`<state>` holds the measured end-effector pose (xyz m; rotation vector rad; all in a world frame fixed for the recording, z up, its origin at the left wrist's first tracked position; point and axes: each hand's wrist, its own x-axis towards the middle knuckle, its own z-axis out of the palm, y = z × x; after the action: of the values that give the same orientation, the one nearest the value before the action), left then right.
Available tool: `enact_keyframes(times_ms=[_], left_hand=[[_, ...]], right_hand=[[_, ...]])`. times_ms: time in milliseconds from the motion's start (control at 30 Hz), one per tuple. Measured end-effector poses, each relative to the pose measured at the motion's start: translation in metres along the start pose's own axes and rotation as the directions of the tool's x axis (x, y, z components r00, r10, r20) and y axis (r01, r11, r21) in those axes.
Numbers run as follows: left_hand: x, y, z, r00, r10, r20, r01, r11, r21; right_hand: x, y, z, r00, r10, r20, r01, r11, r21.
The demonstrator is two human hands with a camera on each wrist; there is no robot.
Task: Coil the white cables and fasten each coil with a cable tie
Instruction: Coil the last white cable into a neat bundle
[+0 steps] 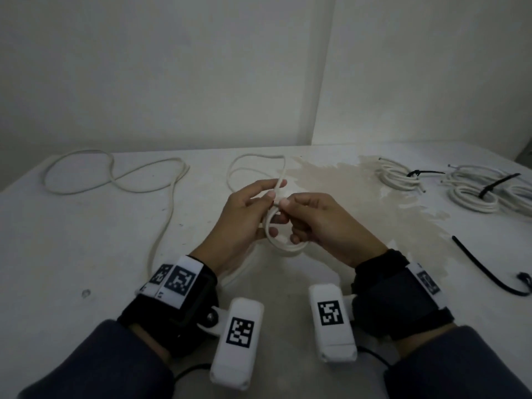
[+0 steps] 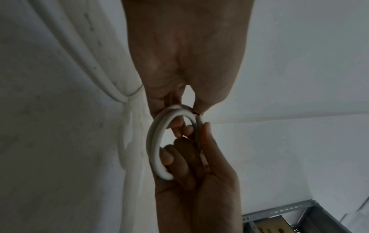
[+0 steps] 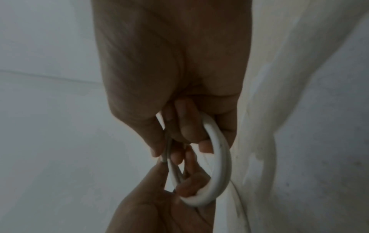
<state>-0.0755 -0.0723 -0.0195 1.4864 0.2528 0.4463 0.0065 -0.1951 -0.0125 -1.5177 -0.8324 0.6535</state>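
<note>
**Small coil held between both hands**

Your left hand and your right hand meet above the middle of the desk. The fingers of both hands are curled around a small coil of white cable. The loose rest of it runs to the far left corner. Two tied coils lie at the far right corner, and a black cable tie lies near the right edge.
</note>
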Motion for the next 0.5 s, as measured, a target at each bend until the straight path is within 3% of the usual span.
enact_keyframes(times_ms=[233,367,500], left_hand=[[0.003,0.002,0.004,0.999,-0.028,0.019,0.028,1.0,-0.013],[0.0,0.007,0.004,0.994,-0.038,0.104,0.031,0.997,0.069],[-0.001,0.014,-0.002,0.977,-0.043,0.209,0.015,0.991,0.135]], right_hand=[[0.001,-0.002,0.0,0.984,-0.092,-0.156,0.069,0.987,-0.146],[-0.004,-0.004,-0.006,0.993,-0.101,-0.063,0.09,0.983,-0.16],[-0.002,-0.005,-0.01,0.994,-0.094,-0.049,0.081,0.972,-0.219]])
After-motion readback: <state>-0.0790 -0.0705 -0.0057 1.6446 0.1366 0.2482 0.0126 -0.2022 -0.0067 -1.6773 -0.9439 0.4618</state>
